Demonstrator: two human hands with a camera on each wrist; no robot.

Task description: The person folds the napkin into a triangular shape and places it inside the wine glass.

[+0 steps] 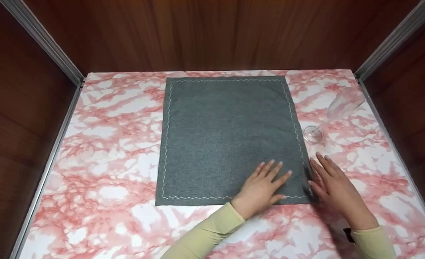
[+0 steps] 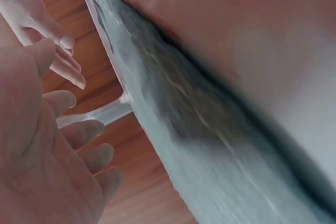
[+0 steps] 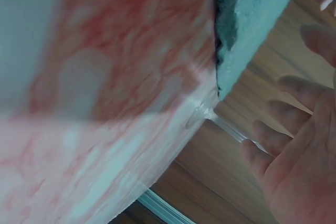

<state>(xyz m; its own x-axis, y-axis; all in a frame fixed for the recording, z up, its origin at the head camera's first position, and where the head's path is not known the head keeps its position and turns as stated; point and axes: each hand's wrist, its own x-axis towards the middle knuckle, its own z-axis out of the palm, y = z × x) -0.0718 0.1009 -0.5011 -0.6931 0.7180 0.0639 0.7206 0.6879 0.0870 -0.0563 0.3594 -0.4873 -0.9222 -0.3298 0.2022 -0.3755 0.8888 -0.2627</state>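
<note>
One grey cloth [image 1: 216, 133] lies spread on the marbled table [image 1: 108, 162], mostly flat. Above its near right part is the left hand [image 1: 261, 189], fingers extended and apart, having hold of nothing; whether it touches the cloth, I cannot tell. To make the fabric smooth, I judge, light outward strokes with flat fingers serve best. Beside the near right corner is the right hand [image 1: 336, 190], fingers extended, also without hold. It should avoid the stemmed glass [image 1: 345, 104], whose foot stands just beside the cloth.
</note>
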